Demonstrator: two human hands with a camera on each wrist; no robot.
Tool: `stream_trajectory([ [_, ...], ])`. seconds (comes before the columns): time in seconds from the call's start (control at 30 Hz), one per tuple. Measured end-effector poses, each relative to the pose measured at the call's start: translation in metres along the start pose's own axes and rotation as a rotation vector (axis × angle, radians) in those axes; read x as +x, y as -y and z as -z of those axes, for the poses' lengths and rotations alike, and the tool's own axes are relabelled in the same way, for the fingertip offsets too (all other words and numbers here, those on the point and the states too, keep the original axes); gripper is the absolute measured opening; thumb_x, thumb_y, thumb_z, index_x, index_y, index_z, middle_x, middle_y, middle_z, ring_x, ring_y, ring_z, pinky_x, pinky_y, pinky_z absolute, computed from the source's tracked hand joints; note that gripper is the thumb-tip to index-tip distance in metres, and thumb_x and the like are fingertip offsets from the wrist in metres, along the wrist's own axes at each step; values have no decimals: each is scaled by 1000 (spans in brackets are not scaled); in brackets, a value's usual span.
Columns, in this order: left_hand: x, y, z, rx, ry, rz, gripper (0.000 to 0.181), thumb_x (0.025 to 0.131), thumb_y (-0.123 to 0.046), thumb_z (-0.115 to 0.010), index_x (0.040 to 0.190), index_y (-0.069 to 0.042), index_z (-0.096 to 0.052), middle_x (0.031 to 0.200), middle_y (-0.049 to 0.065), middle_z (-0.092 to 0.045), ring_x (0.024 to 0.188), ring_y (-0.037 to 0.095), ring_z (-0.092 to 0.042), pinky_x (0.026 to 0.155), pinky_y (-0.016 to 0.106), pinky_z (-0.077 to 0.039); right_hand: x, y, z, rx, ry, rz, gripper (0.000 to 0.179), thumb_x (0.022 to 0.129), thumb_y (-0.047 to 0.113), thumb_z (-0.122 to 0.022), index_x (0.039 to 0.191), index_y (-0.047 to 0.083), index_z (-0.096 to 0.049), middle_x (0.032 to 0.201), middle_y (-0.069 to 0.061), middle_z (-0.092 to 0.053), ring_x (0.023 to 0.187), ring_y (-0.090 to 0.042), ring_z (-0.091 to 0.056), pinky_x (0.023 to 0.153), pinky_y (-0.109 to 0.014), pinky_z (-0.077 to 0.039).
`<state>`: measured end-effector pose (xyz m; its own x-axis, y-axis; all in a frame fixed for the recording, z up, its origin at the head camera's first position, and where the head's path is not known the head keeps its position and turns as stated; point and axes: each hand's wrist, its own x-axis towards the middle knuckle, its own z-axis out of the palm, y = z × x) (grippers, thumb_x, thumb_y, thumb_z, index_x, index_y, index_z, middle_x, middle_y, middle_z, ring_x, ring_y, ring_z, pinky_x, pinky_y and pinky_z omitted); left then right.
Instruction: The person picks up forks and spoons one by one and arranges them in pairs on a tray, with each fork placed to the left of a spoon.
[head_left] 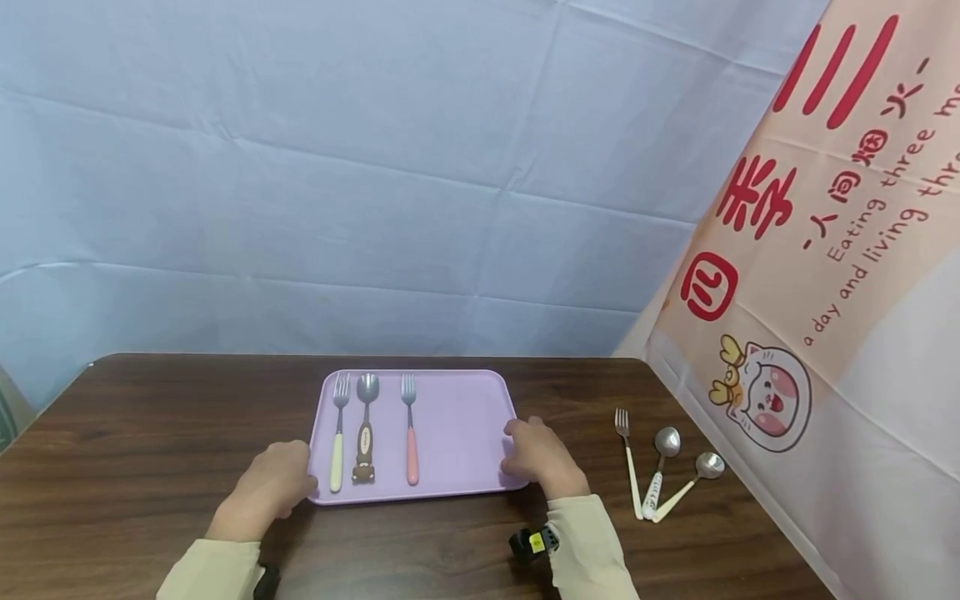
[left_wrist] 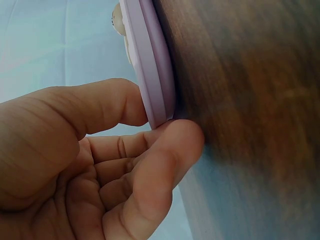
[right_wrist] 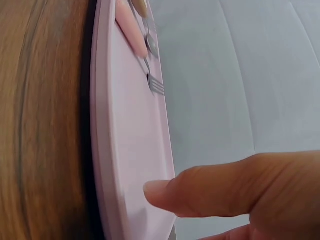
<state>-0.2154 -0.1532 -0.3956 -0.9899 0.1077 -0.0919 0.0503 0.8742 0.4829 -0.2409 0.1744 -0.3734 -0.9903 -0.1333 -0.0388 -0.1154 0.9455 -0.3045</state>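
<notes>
A lilac tray [head_left: 465, 433] is lying on the surface [head_left: 150, 467], its long axis running from left hand [head_left: 273, 477] to right hand [head_left: 543, 454], both close. The left is pinching a corner; the right is reaching over the opposite edge — gripping or not, I can't tell. Two forks [head_left: 412, 446] and a spoon [head_left: 364, 442] are lying inside, leftward.

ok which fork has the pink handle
The right-hand fork on the purple tray; the tray's left-hand fork and the fork on the table beside it have pale handles.
</notes>
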Motion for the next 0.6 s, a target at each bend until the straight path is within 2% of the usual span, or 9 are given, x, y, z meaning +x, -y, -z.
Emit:
stream_trajectory([
  [0.17, 0, 0, 0, 2, 1, 2, 6, 74, 0, -57, 72, 2, -52, 57, 9, -46, 43, 17, -50, 40, 27, -40, -3, -9, 1, -20, -4, -1, 46, 68, 10, -75, 111, -2, -61, 99, -15, -56, 83, -26, -52, 75, -44, -47],
  [0.3, 0, 1, 0, 2, 5, 4, 6, 74, 0, -57, 73, 2, -51, 58, 9, -46, 44, 18, -50, 41, 27, -41, -5, -17, 4, -51, -16, 19, 37, 66, 9, -75, 99, -1, -63, 85, -10, -54, 77, -24, -49, 68, -40, -45],
  [0.4, 0, 0, 0, -1, 11, 12, 6, 74, 0, -57, 74, 2, -52, 59, 10, -46, 45, 18, -51, 41, 28, -41, -7, -25, 5, -49, -21, 17, 33, 66, 10, -75, 95, 1, -63, 82, -8, -53, 77, -23, -49, 68, -40, -45],
  [0.6, 0, 0, 1, 1, 15, 17, 6, 75, 0, -56, 74, 3, -52, 59, 10, -46, 45, 18, -51, 41, 28, -41, -11, -39, 10, -38, -24, 2, 42, 70, 13, -75, 107, -3, -62, 98, -14, -60, 93, -31, -55, 79, -46, -45],
])
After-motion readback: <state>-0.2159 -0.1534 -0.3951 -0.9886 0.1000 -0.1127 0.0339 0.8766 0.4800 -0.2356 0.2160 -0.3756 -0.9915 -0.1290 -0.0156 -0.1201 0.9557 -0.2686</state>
